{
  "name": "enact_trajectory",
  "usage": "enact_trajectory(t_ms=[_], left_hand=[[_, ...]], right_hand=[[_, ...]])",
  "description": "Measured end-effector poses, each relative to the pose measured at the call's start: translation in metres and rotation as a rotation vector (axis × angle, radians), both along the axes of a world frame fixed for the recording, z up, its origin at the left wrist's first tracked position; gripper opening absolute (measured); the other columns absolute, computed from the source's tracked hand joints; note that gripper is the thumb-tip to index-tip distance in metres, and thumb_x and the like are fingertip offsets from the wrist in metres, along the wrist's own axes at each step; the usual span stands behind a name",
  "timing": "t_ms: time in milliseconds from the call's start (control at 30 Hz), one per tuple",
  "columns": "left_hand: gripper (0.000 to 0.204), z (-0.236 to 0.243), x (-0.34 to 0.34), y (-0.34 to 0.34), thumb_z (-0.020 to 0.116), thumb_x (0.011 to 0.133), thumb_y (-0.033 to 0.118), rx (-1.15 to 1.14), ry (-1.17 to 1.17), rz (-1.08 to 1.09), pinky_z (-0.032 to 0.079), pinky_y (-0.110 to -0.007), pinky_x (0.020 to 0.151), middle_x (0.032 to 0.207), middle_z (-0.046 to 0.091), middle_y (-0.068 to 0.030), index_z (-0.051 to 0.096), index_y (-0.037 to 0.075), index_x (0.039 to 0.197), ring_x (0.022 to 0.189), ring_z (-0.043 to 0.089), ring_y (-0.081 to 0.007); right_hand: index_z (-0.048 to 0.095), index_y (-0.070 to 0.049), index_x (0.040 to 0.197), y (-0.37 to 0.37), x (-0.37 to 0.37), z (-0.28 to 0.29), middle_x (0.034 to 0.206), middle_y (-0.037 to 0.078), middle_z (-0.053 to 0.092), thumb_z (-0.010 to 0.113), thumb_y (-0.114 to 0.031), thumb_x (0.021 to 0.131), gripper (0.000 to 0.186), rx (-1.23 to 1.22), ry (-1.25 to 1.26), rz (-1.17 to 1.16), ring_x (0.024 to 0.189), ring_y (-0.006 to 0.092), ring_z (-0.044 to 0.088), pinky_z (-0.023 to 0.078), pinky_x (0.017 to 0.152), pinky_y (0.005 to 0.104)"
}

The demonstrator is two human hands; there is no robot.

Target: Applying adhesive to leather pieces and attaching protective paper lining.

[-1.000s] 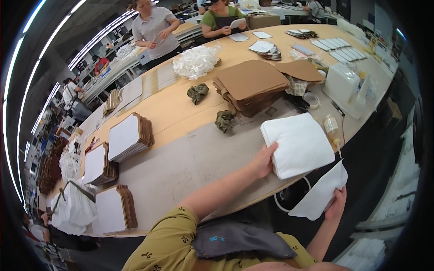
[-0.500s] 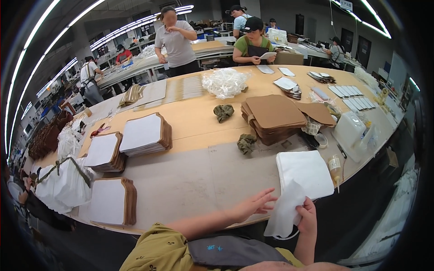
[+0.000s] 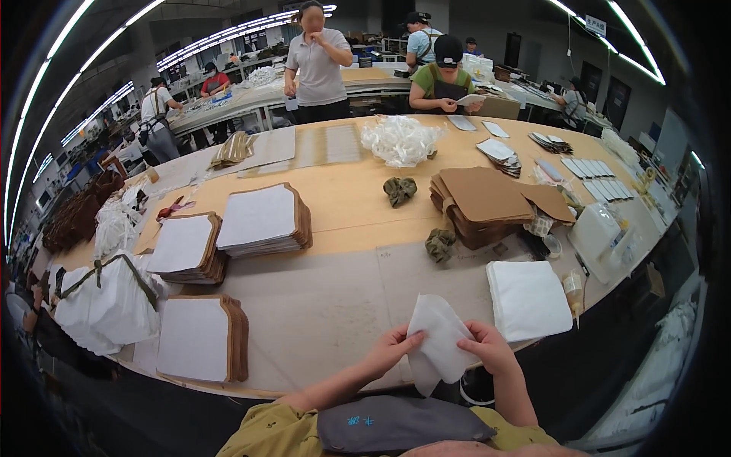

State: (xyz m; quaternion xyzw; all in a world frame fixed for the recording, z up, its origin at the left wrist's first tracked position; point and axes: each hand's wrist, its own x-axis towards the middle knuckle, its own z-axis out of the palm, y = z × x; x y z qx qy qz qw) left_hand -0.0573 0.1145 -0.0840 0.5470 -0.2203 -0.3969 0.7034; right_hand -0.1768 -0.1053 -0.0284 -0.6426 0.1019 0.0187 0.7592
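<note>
A thin white sheet [image 3: 440, 331] is held up in front of me at the table's near edge, its lower part hanging bent. My left hand [image 3: 394, 347] pinches its left side between thumb and fingers. On the opposite side, my right hand [image 3: 489, 347] grips the sheet the same way. Just beyond the right hand lies a stack of white sheets [image 3: 529, 301] of like material. Left of my hands sits a stack of brown pieces with a white top [image 3: 194, 335]; two similar stacks [image 3: 183, 242] [image 3: 260, 212] stand farther back.
A tall brown stack [image 3: 483, 190] stands beyond the white sheets, beside crumpled green cloths [image 3: 440, 245]. A squeeze bottle [image 3: 572, 289] and a white plastic container [image 3: 595, 232] are at the right. A tied white bundle [image 3: 106, 308] sits at the left. Across the table are co-workers [image 3: 318, 68].
The sheet has come left, away from the white stack. My left hand, open before, now grips its left side, while my right hand still holds it. The view has shifted slightly.
</note>
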Motion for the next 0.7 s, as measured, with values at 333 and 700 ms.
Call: enact_trajectory(t_ms=[333,700], left_hand=[[0.031,0.019,0.044,0.017,0.057,0.105,0.026,0.015,-0.029,0.068,0.042,-0.019,0.062,0.091,0.06,0.0026,0.06,0.008,0.129,0.072,0.055,-0.0042],[0.035,-0.029,0.056,0.008,0.069,0.094,0.008,0.159,-0.182,0.265,0.052,-0.023,0.071,0.092,0.062,0.0002,0.059,0.003,0.127,0.077,0.061,-0.0075]], right_hand=[[0.067,-0.002,0.097,-0.036,0.022,0.036,0.084,-0.001,0.067,0.067,-0.008,0.094,0.007,-0.278,-0.167,-0.419,0.075,0.0046,0.058,0.045,0.07,0.0209],[0.063,0.001,0.114,-0.219,-0.036,-0.055,0.083,0.0,0.064,0.068,-0.014,0.093,0.025,-0.833,0.098,-0.84,0.069,0.0069,0.054,0.043,0.064,0.0254]])
